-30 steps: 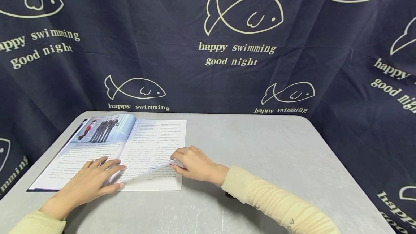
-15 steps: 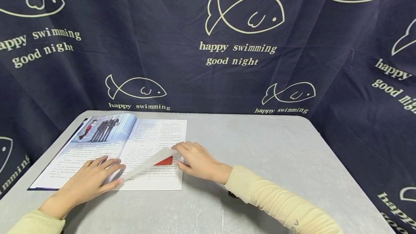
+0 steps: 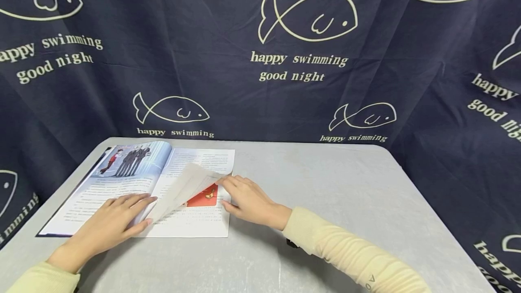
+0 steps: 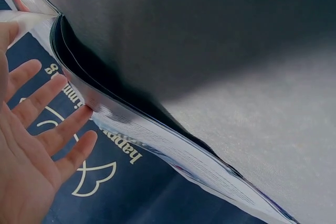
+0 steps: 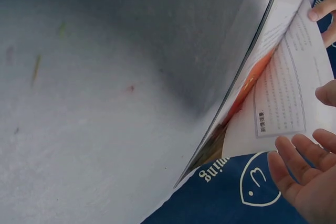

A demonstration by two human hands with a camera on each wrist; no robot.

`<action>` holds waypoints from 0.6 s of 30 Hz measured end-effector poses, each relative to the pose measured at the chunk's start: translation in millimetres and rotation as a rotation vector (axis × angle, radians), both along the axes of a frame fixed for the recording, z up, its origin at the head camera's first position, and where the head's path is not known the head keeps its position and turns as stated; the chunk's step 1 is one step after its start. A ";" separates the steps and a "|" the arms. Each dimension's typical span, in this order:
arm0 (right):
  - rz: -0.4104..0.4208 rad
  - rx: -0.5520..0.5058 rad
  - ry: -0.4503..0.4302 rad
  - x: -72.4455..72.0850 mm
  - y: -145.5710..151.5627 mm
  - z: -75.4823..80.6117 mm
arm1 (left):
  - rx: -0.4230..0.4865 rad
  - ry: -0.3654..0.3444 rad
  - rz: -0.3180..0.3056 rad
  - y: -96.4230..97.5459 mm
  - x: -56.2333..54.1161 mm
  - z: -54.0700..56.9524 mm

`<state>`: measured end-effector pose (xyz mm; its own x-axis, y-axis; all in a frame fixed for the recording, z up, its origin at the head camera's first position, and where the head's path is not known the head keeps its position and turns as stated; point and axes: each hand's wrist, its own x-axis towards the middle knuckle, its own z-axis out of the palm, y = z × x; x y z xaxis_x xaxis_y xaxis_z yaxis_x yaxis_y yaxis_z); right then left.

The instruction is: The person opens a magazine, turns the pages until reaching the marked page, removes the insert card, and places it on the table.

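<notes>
An open magazine (image 3: 77, 211) lies on the table's left side, its left page showing a picture of figures in dark suits. My left hand (image 3: 111, 220) rests with spread fingers on the lower left page, thumb tip near the gutter at the lifted leaf's bottom corner. The lifted leaf (image 3: 179, 189) of the right side curls diagonally upward. At its outer edge are the fingertips of my right hand (image 3: 252, 202), fingers extended and thumb apart from them. Beneath the leaf shows a red rectangle with a gold figure (image 3: 202, 197). In the right wrist view the lifted leaf (image 5: 281, 93) shows printed text.
The grey table (image 3: 317, 184) extends to the right of the magazine. Behind it hangs a dark blue curtain (image 3: 228, 103) with white fish outlines and lettering. Pale yellow sleeves (image 3: 350, 248) cover both forearms.
The leaf has risen and curled further toward the gutter, uncovering more of the red rectangle. My right hand has shifted slightly away from me with it. My left hand has stayed nearly in place.
</notes>
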<state>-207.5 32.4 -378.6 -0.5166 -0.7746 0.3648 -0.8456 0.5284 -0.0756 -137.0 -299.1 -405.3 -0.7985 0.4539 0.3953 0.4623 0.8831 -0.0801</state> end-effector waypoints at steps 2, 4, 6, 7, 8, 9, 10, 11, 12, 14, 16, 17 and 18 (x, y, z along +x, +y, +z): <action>-0.002 0.019 -0.008 0.2 -0.7 -0.7 | 0.001 0.003 0.003 -0.1 0.0 1.1; -0.003 0.037 -0.023 0.6 -1.7 -1.5 | 0.005 0.006 0.008 -0.1 0.2 2.0; -0.003 0.057 -0.035 0.7 -2.8 -2.6 | 0.007 0.009 0.016 -0.1 0.4 2.7; -0.006 0.071 -0.042 0.9 -3.4 -3.3 | 0.010 0.010 0.021 -0.1 0.7 2.9; -0.010 0.081 -0.051 0.9 -3.9 -3.9 | 0.010 0.010 0.026 -0.1 0.9 3.1; -0.013 0.090 -0.060 1.0 -4.6 -4.4 | 0.008 0.010 0.032 -0.1 1.1 3.3; -0.018 0.100 -0.067 1.0 -5.1 -4.9 | 0.004 0.011 0.037 0.0 1.3 3.4; -0.023 0.111 -0.071 0.9 -5.6 -5.7 | -0.001 0.013 0.042 0.0 1.5 3.4; -0.027 0.119 -0.073 0.9 -6.0 -6.1 | -0.003 0.011 0.048 0.0 1.8 3.4; -0.034 0.129 -0.076 0.9 -6.7 -6.7 | -0.009 0.011 0.057 -0.2 2.3 3.3; -0.037 0.135 -0.075 0.4 -7.1 -7.7 | -0.007 0.012 0.064 -0.6 2.7 2.8; -0.037 0.136 -0.076 0.0 -7.5 -8.1 | -0.004 0.014 0.067 -0.7 2.8 2.7; -0.037 0.135 -0.078 -0.5 -7.7 -8.7 | 0.001 0.017 0.071 -1.0 3.0 2.5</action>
<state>-208.1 24.7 -387.3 -0.5681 -0.7940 0.2162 -0.8200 0.5685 -0.0667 -134.1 -300.1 -402.9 -0.8219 0.3963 0.4092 0.3975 0.9135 -0.0863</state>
